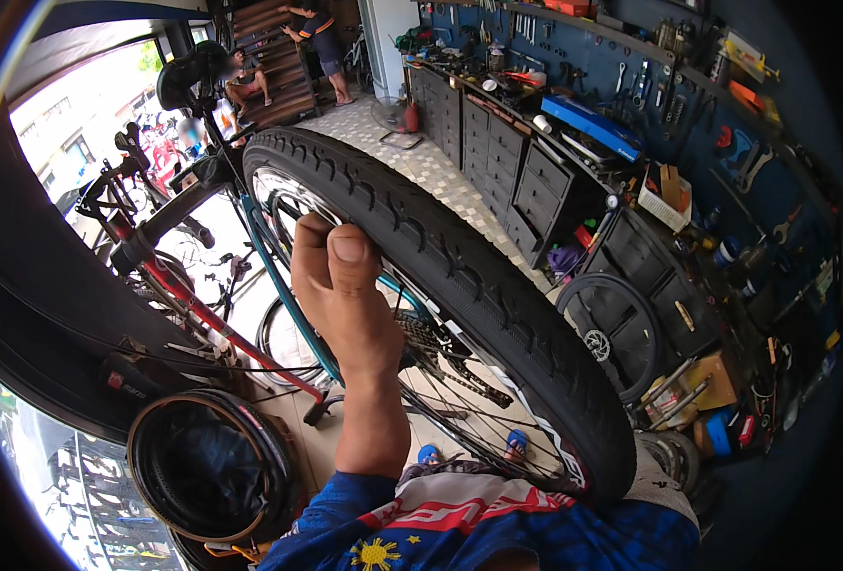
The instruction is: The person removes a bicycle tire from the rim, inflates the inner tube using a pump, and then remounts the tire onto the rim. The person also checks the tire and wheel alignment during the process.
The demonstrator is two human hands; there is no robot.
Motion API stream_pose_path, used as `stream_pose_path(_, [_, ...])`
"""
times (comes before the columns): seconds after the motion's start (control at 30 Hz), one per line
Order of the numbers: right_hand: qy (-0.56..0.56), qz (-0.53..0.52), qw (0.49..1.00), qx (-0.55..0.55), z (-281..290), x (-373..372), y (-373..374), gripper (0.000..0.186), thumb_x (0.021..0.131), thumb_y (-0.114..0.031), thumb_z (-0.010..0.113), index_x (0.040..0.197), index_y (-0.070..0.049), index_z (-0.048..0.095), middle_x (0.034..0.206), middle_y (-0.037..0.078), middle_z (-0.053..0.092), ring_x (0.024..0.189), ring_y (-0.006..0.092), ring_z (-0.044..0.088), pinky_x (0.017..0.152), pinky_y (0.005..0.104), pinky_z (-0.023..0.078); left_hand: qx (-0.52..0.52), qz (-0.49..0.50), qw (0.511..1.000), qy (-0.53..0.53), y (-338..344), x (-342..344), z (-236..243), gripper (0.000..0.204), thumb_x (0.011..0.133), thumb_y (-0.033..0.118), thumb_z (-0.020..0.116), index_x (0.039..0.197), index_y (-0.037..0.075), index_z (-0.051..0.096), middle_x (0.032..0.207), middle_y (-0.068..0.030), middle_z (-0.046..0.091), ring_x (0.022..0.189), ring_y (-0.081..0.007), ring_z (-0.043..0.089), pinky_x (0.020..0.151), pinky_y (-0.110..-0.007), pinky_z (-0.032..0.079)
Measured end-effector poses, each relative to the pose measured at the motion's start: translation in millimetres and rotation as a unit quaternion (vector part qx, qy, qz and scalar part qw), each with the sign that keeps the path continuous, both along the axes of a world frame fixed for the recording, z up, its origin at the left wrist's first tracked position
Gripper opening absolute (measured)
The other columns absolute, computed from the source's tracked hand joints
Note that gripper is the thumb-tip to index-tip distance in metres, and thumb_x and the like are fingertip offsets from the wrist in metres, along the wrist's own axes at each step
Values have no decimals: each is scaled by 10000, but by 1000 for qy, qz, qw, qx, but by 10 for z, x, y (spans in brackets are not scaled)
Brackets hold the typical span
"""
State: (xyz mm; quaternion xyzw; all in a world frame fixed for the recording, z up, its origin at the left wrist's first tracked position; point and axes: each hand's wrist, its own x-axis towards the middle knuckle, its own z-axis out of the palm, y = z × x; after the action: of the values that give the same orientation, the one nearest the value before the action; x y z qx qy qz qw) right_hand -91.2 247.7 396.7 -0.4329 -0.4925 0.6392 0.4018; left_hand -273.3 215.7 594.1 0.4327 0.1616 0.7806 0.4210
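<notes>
A large bicycle wheel with a black knobbed tyre [459, 276] stands upright in front of me, running from the upper left down to my body. My left hand [345, 281] is closed at the wheel's left side, thumb bent against the tyre's edge and fingers curled in by the pale rim [283, 183]. Beyond my wrist show the rear cassette [421, 335] and the derailleur [478, 381]. A teal bicycle frame [297, 309] with a black saddle [191, 76] is held up on a red repair stand [198, 303]. My right hand does not show.
Several loose tyres [145, 466] are stacked at lower left. Along the right runs a workbench with dark drawers [488, 143], under a tool wall [631, 86]. Another wheel [654, 328] leans there. Two people [321, 43] are at the back by wooden steps [264, 57].
</notes>
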Motion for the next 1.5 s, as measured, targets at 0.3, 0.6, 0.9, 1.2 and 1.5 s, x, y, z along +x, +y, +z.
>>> stream_pose_path(0.3, [-148,21,974,167,-91,34,66,374,948,-230,529,678,-1,411,614,39,367,604,132,367,587,369,313,-17,33,999,37,-67,-10,34,681,939,622,726,1128,-18,589,886,-4,656,716,-45,531,633,-201,384])
stream_pose_path(0.6, [-78,-31,993,84,-207,-10,-21,466,982,-380,611,718,3,586,639,35,529,630,132,463,626,366,388,-46,47,997,28,-86,-56,-85,665,1004,632,610,1123,-23,625,910,-45,665,787,-97,627,710,-229,497])
stream_pose_path(0.9, [-108,-36,988,107,-239,-49,-59,440,1016,-401,614,767,-42,660,663,-1,573,648,104,510,626,315,413,-39,-8,999,-14,-31,-227,-106,662,1021,619,593,1175,-24,618,961,-74,688,779,-137,647,714,-267,531])
stream_pose_path(1.2, [-61,-40,990,122,-398,-91,87,440,1024,-390,623,735,-59,622,661,-36,550,642,73,479,602,298,381,-16,27,993,115,-23,-137,74,671,962,644,678,1053,-18,628,805,15,609,652,-47,491,597,-219,389])
stream_pose_path(1.5, [-82,-27,991,102,-291,-49,-32,473,1026,-387,656,718,-29,649,618,-20,517,624,81,482,589,320,396,9,-56,994,93,-31,-614,-275,655,1050,602,549,1177,-39,600,971,-96,689,823,-152,667,734,-278,546])
